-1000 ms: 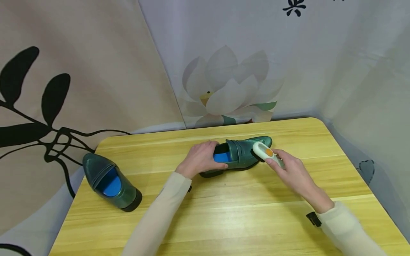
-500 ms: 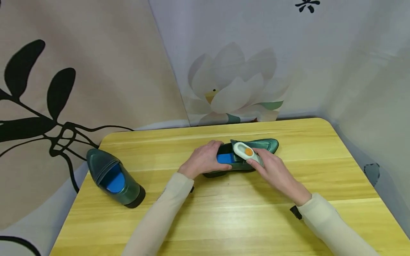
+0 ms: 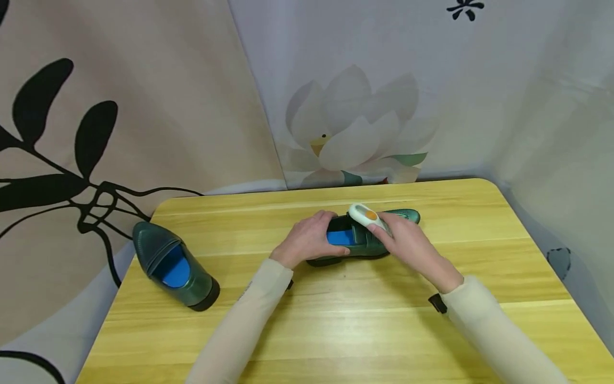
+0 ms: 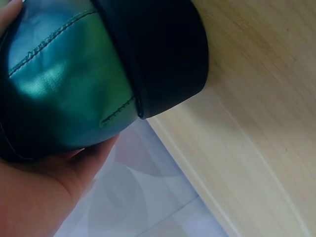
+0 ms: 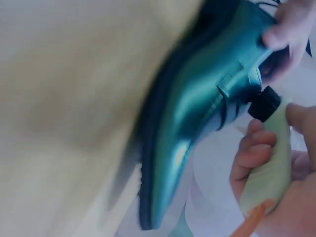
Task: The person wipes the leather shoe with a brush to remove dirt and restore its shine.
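Note:
A dark green loafer (image 3: 366, 246) with a blue insole lies on the table, its toe to the right. My left hand (image 3: 312, 240) grips it round the heel end, thumb on the near side. The left wrist view has the green heel counter (image 4: 69, 79) and black heel (image 4: 163, 54) close up, fingers behind it. In my right hand (image 3: 408, 240) is a shoe brush (image 3: 366, 216) with a pale handle, an orange button and a black head (image 5: 265, 103). That head is at the loafer's strap, by the opening; whether it touches cannot be told.
The other green loafer (image 3: 175, 269) stands at the table's left edge, toe pointing up-left. A wooden table (image 3: 355, 330) carries both shoes. Printed curtains (image 3: 355, 122) hang behind its back edge.
My right hand has moved the shoe brush leftward from the loafer's toe to the strap, then slightly up toward its far side. The left hand keeps its hold. The head view has shifted slightly.

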Demonstrator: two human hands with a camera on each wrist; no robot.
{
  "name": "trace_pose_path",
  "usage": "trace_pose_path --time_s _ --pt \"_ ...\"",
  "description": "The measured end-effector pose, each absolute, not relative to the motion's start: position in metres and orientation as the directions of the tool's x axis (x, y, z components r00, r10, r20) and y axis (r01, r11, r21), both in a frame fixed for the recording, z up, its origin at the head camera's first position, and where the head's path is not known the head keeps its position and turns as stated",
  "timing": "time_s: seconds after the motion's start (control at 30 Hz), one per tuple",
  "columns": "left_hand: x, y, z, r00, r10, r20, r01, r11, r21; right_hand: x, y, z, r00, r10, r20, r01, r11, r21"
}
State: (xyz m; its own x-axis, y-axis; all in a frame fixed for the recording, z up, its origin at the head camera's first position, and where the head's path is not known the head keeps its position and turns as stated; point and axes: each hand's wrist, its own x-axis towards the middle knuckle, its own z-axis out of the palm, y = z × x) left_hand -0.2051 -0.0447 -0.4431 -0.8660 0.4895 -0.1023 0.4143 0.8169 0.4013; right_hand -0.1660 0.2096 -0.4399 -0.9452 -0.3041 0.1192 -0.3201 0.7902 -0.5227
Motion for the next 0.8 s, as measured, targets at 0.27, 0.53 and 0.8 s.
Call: trace_pose_path --time_s 0.27,0.53,0.8 --pt "-0.205 -0.045 -0.441 -0.871 0.481 -0.103 0.408 0.823 0.395 -0.140 0.220 -0.456 -0.902 -0.324 0.286 -0.427 0.772 -0.470" --pt "-0.206 -0.043 -0.445 -0.865 0.491 -0.103 0.413 0.814 0.409 -0.196 0.204 -0.440 -0.959 -0.266 0.096 -0.279 0.827 -0.488" --pt "-0.205 -0.044 -0.444 -0.869 0.483 -0.106 0.404 0.817 0.411 -0.177 0.214 -0.438 -0.936 -0.337 0.101 -0.340 0.794 -0.503"
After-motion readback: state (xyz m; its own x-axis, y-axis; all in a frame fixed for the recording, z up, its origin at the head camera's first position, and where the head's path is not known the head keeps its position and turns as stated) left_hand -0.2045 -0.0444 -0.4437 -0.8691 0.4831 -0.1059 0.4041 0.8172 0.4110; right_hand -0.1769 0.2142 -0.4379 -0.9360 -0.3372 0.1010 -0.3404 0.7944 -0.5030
